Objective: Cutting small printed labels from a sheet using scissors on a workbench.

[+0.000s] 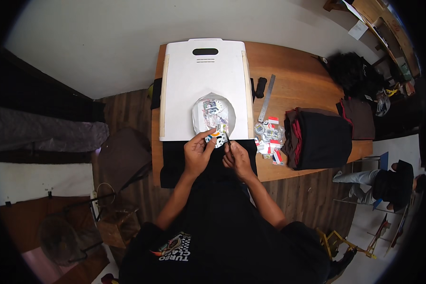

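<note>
In my left hand (197,155) is a small printed sheet, white with orange and black shapes, that looks like a sticker (216,138); the thumb and fingers pinch it. My right hand (238,159) has its fingers closed round a slim dark tool (227,138), whose tip points up beside the sheet's right edge. The tool's exact kind is too small to tell. Just beyond both hands, a pale round container (195,111) holds printed pieces (214,107) and clear plastic. It rests on a white board (180,90) with an oval handle slot.
Right of the board, a metal ruler (267,98) and a small black object (261,87) lie on the wooden table (298,71). Several printed pieces (270,140) sit near folded dark cloth (324,139). Another person (388,184) is seated at the far right.
</note>
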### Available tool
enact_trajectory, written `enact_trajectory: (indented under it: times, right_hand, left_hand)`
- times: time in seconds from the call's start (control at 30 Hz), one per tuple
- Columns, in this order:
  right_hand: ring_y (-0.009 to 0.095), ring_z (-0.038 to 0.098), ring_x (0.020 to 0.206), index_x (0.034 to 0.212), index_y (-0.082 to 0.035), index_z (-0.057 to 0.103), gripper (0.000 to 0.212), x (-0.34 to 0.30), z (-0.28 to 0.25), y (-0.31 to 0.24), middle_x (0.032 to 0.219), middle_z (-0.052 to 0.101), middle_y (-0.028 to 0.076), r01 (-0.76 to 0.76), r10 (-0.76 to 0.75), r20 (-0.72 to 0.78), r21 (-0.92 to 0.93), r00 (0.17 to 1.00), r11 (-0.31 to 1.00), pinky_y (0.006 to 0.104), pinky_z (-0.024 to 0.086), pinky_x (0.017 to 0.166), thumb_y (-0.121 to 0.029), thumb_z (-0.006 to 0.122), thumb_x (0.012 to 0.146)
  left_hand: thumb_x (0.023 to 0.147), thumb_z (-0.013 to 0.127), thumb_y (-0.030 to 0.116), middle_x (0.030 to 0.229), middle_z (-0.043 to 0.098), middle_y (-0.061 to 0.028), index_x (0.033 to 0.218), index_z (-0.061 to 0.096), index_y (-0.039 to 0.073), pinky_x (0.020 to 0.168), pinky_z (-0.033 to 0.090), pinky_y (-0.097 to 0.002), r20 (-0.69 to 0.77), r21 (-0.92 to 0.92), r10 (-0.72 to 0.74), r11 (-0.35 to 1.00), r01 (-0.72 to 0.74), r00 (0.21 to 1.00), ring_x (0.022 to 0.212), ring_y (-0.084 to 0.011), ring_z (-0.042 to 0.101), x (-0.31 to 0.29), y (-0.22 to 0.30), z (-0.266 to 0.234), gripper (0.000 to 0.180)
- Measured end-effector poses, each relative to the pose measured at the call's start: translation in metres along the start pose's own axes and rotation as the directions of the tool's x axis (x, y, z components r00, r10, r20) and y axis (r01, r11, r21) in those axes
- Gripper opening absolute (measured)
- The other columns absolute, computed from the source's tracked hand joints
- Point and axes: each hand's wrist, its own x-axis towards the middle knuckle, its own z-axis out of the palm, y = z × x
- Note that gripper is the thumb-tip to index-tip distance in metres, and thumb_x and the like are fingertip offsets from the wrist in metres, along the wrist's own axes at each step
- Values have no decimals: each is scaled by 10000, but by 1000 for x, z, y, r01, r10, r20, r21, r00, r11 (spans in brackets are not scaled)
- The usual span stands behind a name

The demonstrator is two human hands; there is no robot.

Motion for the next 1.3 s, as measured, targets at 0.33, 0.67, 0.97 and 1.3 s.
enact_trajectory:
  times: [0.33,0.67,0.97,1.3]
  right_hand:
    - [62,234,456,962,-74,490,374,0,1,-2,574,265,-55,-7,7,4,-34,1000,999,249,237,483,-398,371,1104]
    - [63,237,450,966,-74,486,370,-2,1,-2,575,266,-51,-5,4,-6,-29,1000,1000,250,238,480,-396,369,1104]
    - [54,234,440,944,-73,481,379,-2,4,-3,556,266,-58,-5,5,0,10,1000,1000,243,229,466,-394,364,1107]
    - [68,238,452,971,-74,488,374,-3,0,1,576,271,-46,-2,2,2,-14,1000,1000,254,242,479,-402,368,1104]
  left_hand:
    - [937,657,-67,1117,686,-115,1205,641,-94,835,508,-229,-59,-21,-25,999,24,998,946,-103,641,0,1,1,271]
    - [927,668,-67,1160,676,-133,1272,635,-73,854,508,-233,-37,34,-1,999,2,999,992,-106,631,2,3,2,347]
    - [914,674,-83,1161,673,-140,1276,632,-74,852,508,-238,-26,40,47,998,-46,999,992,-110,631,3,-2,0,364]
    - [930,649,-83,1166,674,-154,1307,593,-93,923,518,-264,-14,76,23,997,-22,1000,1052,-147,648,0,0,0,382]
